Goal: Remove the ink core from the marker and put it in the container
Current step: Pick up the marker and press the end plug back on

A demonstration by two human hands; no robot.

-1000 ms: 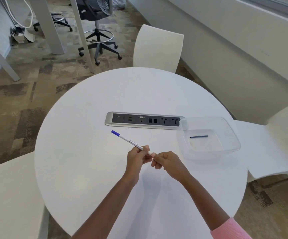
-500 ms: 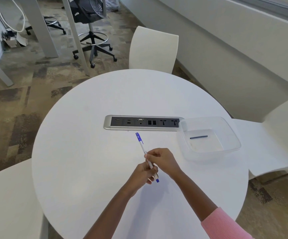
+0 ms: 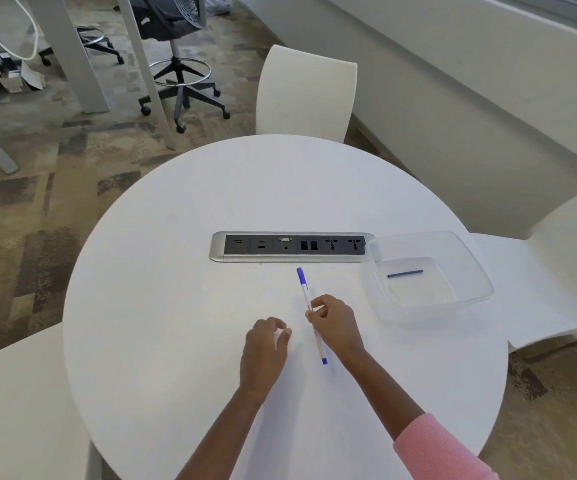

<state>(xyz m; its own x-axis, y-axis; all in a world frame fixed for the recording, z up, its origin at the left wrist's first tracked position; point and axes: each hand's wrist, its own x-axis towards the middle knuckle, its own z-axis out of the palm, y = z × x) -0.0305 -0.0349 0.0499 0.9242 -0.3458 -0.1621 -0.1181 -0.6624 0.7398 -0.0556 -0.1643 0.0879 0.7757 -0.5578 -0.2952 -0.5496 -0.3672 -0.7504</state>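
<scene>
A white marker [image 3: 303,289] with a blue cap at its far end and a blue plug at its near end is held over the round white table [image 3: 176,271], pointing away from me. My right hand [image 3: 335,322] grips its barrel near the middle. My left hand [image 3: 264,348] hovers just to the left, fingers loosely curled, apart from the marker and holding nothing. A clear plastic container [image 3: 470,268] stands at the right of the table, and a thin dark blue ink core [image 3: 404,273] lies inside it.
A silver and black socket strip [image 3: 290,247] is set into the table just behind the marker, touching the container's left corner. White chairs [image 3: 306,91] stand behind, right and left of the table. An office chair [image 3: 176,46] is on the carpet beyond.
My left hand has let go of the marker and drawn back to the left. My right hand now holds the marker alone, and it still points away from me.
</scene>
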